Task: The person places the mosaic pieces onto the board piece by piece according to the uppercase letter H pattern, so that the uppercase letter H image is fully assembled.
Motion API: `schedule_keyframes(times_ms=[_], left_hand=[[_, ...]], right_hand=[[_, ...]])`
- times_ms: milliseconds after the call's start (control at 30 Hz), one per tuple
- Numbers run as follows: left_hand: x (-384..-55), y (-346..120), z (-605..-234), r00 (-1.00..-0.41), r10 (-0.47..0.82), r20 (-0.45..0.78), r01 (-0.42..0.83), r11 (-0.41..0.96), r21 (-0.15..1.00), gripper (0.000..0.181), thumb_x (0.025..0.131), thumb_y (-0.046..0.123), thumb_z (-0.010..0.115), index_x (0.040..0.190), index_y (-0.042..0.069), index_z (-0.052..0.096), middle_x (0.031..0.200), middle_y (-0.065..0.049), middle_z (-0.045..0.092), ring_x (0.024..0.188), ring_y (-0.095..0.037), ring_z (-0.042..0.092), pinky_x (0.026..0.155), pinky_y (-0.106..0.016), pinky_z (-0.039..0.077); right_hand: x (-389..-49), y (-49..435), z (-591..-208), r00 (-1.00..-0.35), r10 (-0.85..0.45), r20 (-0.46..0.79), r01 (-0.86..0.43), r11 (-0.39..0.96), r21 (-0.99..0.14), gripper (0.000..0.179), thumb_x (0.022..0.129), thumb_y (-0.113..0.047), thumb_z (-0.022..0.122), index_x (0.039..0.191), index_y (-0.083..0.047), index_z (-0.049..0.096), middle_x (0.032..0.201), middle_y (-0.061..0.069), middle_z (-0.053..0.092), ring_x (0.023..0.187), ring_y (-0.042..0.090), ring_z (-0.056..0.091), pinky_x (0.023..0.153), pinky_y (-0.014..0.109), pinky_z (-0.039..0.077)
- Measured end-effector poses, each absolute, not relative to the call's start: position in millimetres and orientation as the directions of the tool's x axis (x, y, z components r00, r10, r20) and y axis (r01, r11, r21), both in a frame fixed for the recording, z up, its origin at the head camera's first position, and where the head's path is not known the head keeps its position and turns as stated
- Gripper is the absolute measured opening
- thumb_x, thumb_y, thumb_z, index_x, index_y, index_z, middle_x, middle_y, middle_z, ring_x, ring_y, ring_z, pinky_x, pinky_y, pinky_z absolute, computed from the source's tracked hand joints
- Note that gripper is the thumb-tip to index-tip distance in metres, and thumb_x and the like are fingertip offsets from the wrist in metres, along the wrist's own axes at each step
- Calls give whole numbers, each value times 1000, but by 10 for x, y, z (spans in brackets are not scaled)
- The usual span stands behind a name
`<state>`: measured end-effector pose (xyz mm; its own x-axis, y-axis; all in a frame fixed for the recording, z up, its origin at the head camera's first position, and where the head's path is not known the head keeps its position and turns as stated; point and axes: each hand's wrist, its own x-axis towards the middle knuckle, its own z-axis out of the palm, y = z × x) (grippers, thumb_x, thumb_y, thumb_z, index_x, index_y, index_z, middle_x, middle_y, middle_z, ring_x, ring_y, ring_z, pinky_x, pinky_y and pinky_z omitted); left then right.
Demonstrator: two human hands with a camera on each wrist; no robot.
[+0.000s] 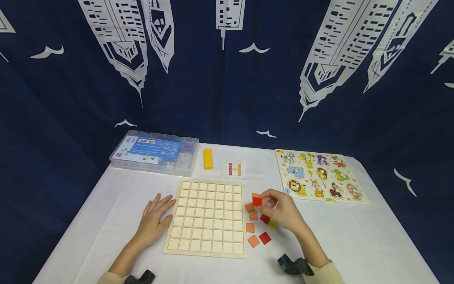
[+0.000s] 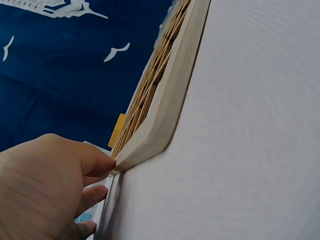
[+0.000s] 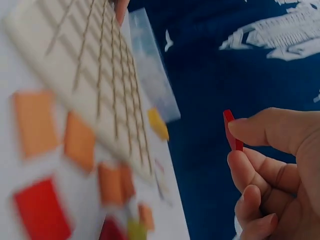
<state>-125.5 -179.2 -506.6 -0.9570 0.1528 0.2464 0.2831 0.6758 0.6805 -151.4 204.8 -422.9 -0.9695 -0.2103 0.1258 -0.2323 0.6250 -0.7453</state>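
Note:
A pale wooden grid board [image 1: 207, 224] lies on the white tablecloth. My left hand [image 1: 151, 221] rests beside its left edge with fingers spread, and in the left wrist view the thumb [image 2: 100, 159] touches the board's rim. My right hand [image 1: 283, 213] is raised over the loose tiles to the right of the board. It pinches a red square tile [image 3: 232, 132] between thumb and fingers. Below and around it lie several orange tiles [image 1: 250, 227], red tiles [image 1: 265, 238] and a yellow-green tile [image 1: 272, 224], partly hidden by the hand.
Behind the board are a small printed pattern card [image 1: 233, 169], a yellow block [image 1: 208, 159] and a clear plastic case [image 1: 154, 153] with a blue label. An animal picture board [image 1: 320, 177] lies at the back right. A dark blue curtain [image 1: 223, 98] hangs behind the table.

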Motion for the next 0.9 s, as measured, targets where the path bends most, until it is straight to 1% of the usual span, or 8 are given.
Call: schedule_keyframes(times_ms=[133, 267, 433, 567, 667, 900], left_hand=[[-1264, -1787, -5070, -955, 155, 252, 289, 675, 679, 45, 89, 3, 62, 134, 0, 57, 148, -21, 46, 145, -49, 19, 115, -67, 6], [-1273, -1781, -5067, -954, 157, 254, 291, 676, 677, 45, 89, 3, 62, 134, 0, 57, 148, -22, 46, 145, -49, 20, 115, -67, 6], [-1273, -1781, -5061, -955, 155, 253, 289, 679, 675, 45, 89, 3, 62, 134, 0, 57, 147, -22, 46, 145, -49, 20, 115, -66, 6], [-1258, -1785, -5062, -956, 152, 252, 286, 680, 675, 45, 89, 3, 62, 133, 0, 57, 147, -22, 46, 145, -48, 20, 115, -66, 6], [-1245, -1790, -5067, -953, 153, 260, 293, 681, 671, 44, 89, 4, 62, 133, 0, 57, 147, -22, 47, 144, -49, 20, 114, -67, 7], [-1244, -1795, -5067, -953, 153, 261, 293, 682, 671, 44, 89, 3, 62, 133, 1, 57, 147, -21, 47, 145, -48, 21, 115, -66, 7]], right_hand=[[-1769, 1619, -4143, -960, -243, 136, -256, 580, -773, 20, 77, -5, 78, 94, -7, 69, 73, -1, 62, 65, 13, 47, 52, 21, 37], [-1947, 1230, -4165, -955, -272, 120, -260, 569, -780, 19, 78, -10, 78, 94, -8, 69, 74, -2, 64, 61, 13, 46, 52, 21, 35], [-2071, 874, -4273, -942, -323, 90, -275, 592, -758, 20, 78, -13, 78, 95, -9, 68, 76, -3, 63, 60, 9, 49, 56, 21, 40], [-2129, 720, -4383, -934, -350, 72, -280, 592, -756, 20, 78, -11, 78, 95, -7, 68, 74, -2, 63, 58, 7, 49, 56, 20, 40], [-2159, 650, -4462, -935, -351, 48, -268, 613, -743, 21, 77, -12, 78, 95, -7, 68, 72, -3, 62, 57, 6, 48, 54, 19, 38], [-2198, 557, -4546, -941, -337, 2, -241, 668, -705, 20, 78, -15, 80, 94, -10, 69, 71, -7, 61, 60, 6, 50, 56, 19, 39]])
